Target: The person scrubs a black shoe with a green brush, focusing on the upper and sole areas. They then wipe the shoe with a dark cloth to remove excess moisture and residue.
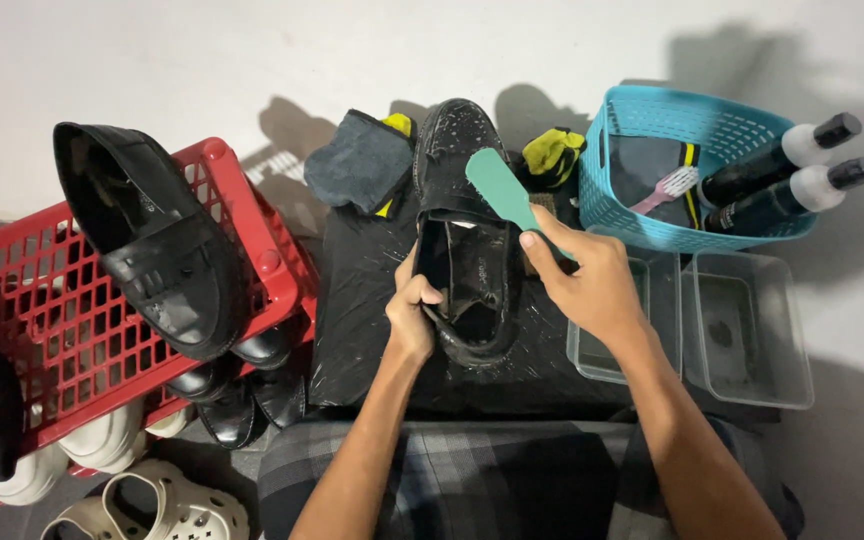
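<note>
Nearest me: plaid cloth over my lap, both forearms reaching fwd. My left hand (410,318) is clamped on the near-left rim of the black shoe (464,235), thumb hooked inside the opening. The shoe lies on a black plastic sheet (362,300), long axis running near-to-far, heel toward me, toe pointing at the wall, wet specks on the toe. My right hand (592,285) sits just right of the shoe, fingers closed on the handle of a green brush (500,188); the brush slants up-left so its head is over the shoe's tongue, approx mid-length. Left hand is the one touching the shoe; right reaches it only via the brush.

Right of that: two clear tubs (747,330). Left: red crate (62,300) w/ another black shoe on it. Farther back: grey cloth (357,160), blue basket (652,215) w/ bottles.
</note>
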